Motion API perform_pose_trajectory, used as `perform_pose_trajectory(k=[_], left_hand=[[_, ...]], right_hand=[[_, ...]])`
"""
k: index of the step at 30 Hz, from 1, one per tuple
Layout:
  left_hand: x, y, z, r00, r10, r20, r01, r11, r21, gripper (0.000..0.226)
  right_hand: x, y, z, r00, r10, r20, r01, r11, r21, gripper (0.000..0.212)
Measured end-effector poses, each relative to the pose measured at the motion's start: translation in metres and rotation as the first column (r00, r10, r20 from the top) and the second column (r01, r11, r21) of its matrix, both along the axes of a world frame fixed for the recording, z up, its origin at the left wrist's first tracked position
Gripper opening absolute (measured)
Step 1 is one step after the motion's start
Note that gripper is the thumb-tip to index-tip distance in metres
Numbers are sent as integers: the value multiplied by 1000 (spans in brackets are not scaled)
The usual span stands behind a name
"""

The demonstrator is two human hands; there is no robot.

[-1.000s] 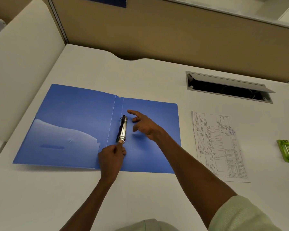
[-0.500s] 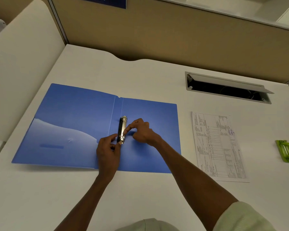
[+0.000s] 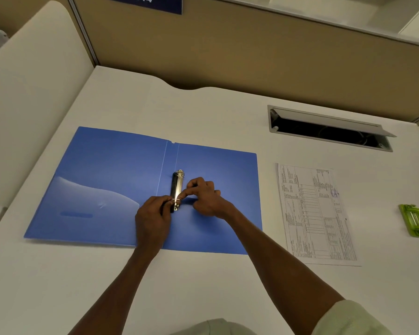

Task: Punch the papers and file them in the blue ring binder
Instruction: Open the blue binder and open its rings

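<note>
The blue ring binder lies open and flat on the white desk. Its metal ring mechanism runs along the spine fold. My left hand pinches the near ring from the left side. My right hand pinches the same ring from the right, fingers curled. The printed papers lie flat to the right of the binder. A green hole punch sits at the far right edge of the view, apart from both hands.
An open cable tray slot is set in the desk behind the papers. A beige partition wall closes the back. A cream side panel stands along the left of the desk.
My right hand came down from an open reach over the binder onto the near ring. My left hand shifted from the mechanism's near end to grip the ring's left side.
</note>
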State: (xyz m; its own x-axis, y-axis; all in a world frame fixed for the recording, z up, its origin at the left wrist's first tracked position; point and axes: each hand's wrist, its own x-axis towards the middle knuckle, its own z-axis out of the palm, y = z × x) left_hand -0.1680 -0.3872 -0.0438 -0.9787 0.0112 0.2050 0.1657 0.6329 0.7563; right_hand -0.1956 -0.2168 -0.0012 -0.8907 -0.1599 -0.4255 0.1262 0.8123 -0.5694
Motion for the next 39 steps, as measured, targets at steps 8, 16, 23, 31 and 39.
perform_pose_trajectory(k=[8,16,23,31,39], left_hand=[[-1,2,0,998,58,35,-60,996,71,14],[-4,0,-3,992,79,95,-89,990,111,13],[-3,-3,-7,987,67,148,-92,980,174,18],[1,-3,-3,978,70,194,-106,977,183,23],[21,27,33,953,249,172,-287,925,249,33]], right_hand=[[-1,3,-4,1000,-4,-11,3,1000,-27,55],[-1,4,-7,999,-25,-38,24,999,-28,54],[2,10,-18,996,-16,-92,10,998,-68,55],[3,9,-11,986,-66,-150,45,990,-133,52],[20,20,1,912,-388,-130,332,888,-318,32]])
